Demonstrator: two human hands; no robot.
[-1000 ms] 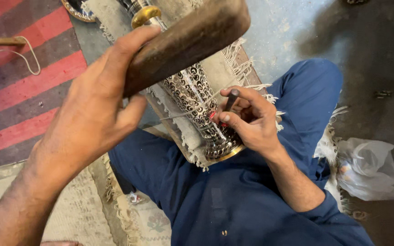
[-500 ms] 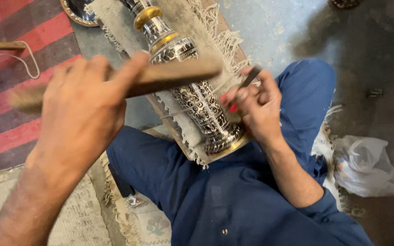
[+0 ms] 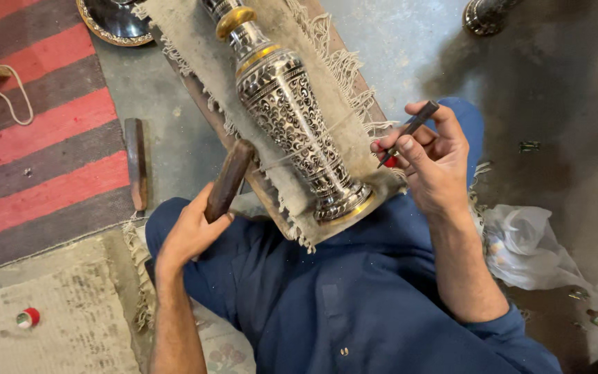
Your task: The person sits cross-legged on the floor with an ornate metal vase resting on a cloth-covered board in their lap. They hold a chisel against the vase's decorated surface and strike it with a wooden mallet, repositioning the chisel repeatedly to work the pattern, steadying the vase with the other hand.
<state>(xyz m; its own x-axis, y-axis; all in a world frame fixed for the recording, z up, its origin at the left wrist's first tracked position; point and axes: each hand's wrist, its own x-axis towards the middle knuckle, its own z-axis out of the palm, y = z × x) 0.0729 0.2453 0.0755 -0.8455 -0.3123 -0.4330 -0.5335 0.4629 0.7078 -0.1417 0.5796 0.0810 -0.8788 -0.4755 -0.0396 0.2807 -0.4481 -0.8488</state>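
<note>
Here, hands (image 3: 192,232) gripping mallet (image 3: 228,181), chisel (image 3: 408,130), vase (image 3: 292,118)

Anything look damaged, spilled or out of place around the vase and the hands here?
Nothing stands out. The engraved metal vase lies tilted on a frayed cloth over a board, unbroken. The left hand grips a wooden mallet; the right hand holds a thin chisel clear of the vase. A crumpled plastic bag lies alongside.
</note>
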